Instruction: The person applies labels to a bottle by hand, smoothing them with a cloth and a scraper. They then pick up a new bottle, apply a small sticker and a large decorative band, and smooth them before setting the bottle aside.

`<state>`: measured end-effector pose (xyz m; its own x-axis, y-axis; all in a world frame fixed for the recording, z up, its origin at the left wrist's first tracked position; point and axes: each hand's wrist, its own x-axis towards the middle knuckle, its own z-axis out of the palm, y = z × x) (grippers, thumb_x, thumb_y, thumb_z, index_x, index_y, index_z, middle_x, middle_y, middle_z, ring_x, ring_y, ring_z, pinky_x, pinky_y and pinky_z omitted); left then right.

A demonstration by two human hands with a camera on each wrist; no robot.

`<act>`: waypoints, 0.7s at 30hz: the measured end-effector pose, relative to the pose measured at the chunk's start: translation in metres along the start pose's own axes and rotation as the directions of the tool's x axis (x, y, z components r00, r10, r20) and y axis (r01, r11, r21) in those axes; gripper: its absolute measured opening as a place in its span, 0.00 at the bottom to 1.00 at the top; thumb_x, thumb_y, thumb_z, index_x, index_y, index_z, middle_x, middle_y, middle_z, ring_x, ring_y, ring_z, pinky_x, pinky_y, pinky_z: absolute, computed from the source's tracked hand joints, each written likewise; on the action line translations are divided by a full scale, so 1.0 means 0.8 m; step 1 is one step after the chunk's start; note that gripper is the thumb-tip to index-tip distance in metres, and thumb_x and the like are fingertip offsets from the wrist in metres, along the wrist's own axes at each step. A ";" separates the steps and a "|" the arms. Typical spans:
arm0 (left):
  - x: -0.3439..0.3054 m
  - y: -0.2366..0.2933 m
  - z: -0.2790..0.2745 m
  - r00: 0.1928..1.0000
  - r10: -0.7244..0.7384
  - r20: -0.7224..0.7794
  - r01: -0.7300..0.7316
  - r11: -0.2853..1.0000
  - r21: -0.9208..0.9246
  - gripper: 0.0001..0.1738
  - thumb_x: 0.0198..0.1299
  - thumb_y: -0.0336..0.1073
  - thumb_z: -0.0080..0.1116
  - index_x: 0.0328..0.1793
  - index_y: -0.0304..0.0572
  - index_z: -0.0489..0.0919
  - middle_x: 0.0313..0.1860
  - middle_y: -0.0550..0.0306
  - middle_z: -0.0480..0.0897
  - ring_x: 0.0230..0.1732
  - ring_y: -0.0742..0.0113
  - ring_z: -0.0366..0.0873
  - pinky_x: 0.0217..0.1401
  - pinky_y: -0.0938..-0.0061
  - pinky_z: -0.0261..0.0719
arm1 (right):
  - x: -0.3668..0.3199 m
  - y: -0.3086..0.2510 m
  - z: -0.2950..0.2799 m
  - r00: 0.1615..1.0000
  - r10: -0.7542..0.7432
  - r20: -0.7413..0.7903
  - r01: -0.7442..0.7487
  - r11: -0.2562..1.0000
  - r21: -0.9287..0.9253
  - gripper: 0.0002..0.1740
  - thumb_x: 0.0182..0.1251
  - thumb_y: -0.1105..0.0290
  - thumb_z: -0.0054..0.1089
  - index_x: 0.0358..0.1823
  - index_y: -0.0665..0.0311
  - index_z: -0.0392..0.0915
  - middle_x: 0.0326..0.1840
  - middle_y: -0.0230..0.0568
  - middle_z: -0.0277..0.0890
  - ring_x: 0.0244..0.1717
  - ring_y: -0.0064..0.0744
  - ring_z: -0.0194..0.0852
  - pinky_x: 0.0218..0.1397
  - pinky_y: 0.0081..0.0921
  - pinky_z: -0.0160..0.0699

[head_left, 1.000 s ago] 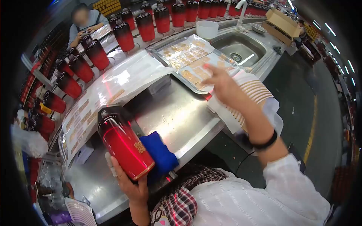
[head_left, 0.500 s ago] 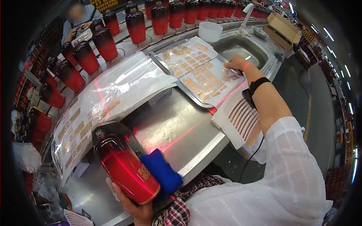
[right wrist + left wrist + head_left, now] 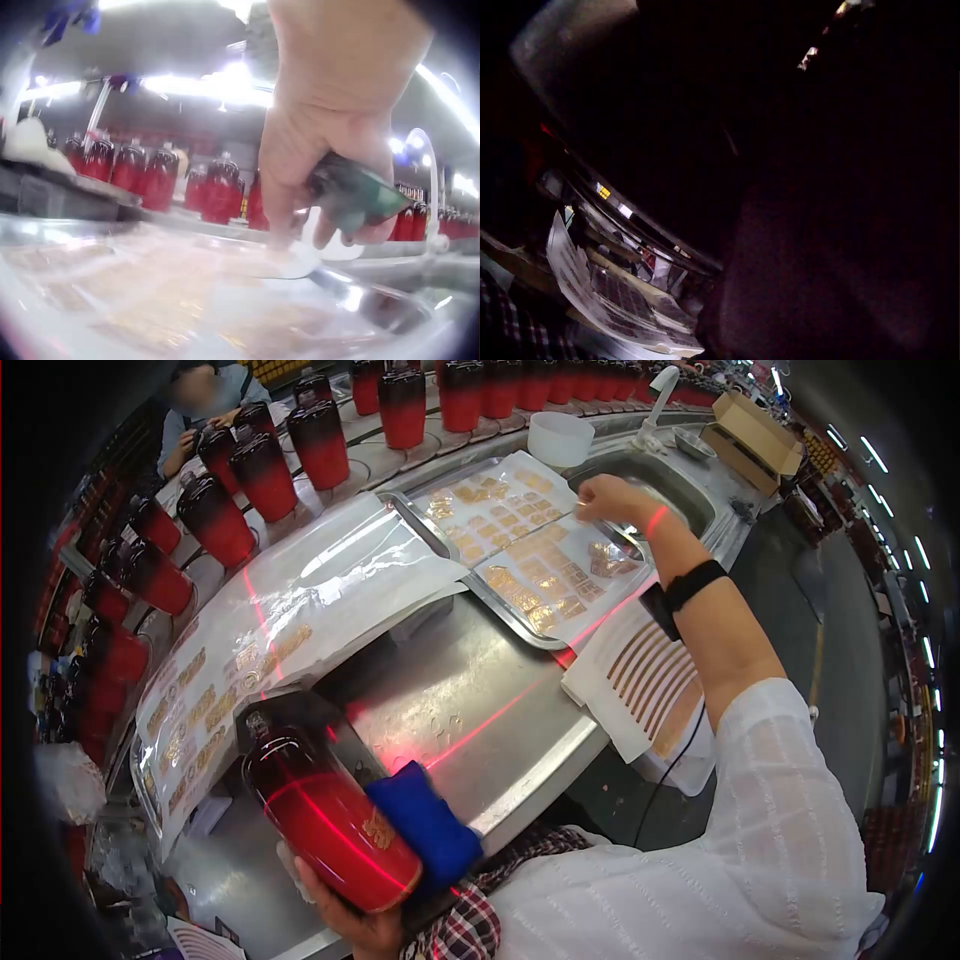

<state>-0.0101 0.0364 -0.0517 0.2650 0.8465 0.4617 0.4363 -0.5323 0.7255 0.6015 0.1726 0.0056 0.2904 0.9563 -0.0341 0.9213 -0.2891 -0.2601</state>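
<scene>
A red bottle with a black top lies tilted at lower left, gold lettering near its base. My left hand holds its lower end from beneath, fingers curled round the side. The left wrist view is too dark to show that hand. Over the far right edge of a metal tray is my right hand, bent downward. In the right wrist view, a dark green object sits in the fingers of my right hand, beside a whitish sheet edge. Gold stickers lie on the tray's sheets.
A blue cloth lies beside the bottle. Sticker sheets cover the left side. Rows of bottles, a white tub and a sink stand beyond. A striped sheet overhangs the right edge. Another person sits at upper left.
My right hand has moved from above the tray's near side to its far right edge, its fingers now bent downward. The bottle and left hand have shifted slightly down in view.
</scene>
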 end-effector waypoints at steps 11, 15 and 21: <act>0.003 0.002 0.002 0.998 0.061 0.016 -0.061 0.998 -0.014 0.57 0.58 0.57 0.69 0.79 0.25 0.51 0.77 0.30 0.60 0.74 0.40 0.65 0.76 0.54 0.60 | -0.017 -0.111 0.003 0.986 -0.133 -0.096 0.109 0.968 -0.224 0.13 0.59 0.59 0.67 0.39 0.59 0.86 0.54 0.44 0.74 0.62 0.48 0.70 0.62 0.41 0.72; 0.013 0.013 -0.007 0.996 0.089 0.003 -0.088 0.990 -0.110 0.52 0.60 0.60 0.64 0.76 0.25 0.58 0.76 0.30 0.61 0.77 0.39 0.59 0.78 0.51 0.53 | -0.122 -0.263 -0.002 0.780 -0.519 -0.351 0.606 0.765 0.216 0.09 0.59 0.67 0.71 0.30 0.63 0.79 0.51 0.45 0.72 0.53 0.37 0.71 0.54 0.32 0.71; 0.058 0.062 -0.030 1.000 0.004 -0.020 -0.008 0.982 -0.191 0.24 0.64 0.48 0.62 0.58 0.37 0.79 0.77 0.32 0.60 0.79 0.38 0.52 0.79 0.51 0.47 | -0.251 -0.411 0.041 0.624 -0.711 -0.324 0.717 0.357 0.598 0.08 0.60 0.68 0.72 0.33 0.61 0.80 0.56 0.41 0.70 0.56 0.32 0.69 0.52 0.26 0.69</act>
<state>0.0031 0.0489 0.0179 0.2494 0.8441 0.4746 0.2624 -0.5307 0.8059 0.2315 0.0772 0.0668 -0.3898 0.7880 0.4766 0.3823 0.6093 -0.6947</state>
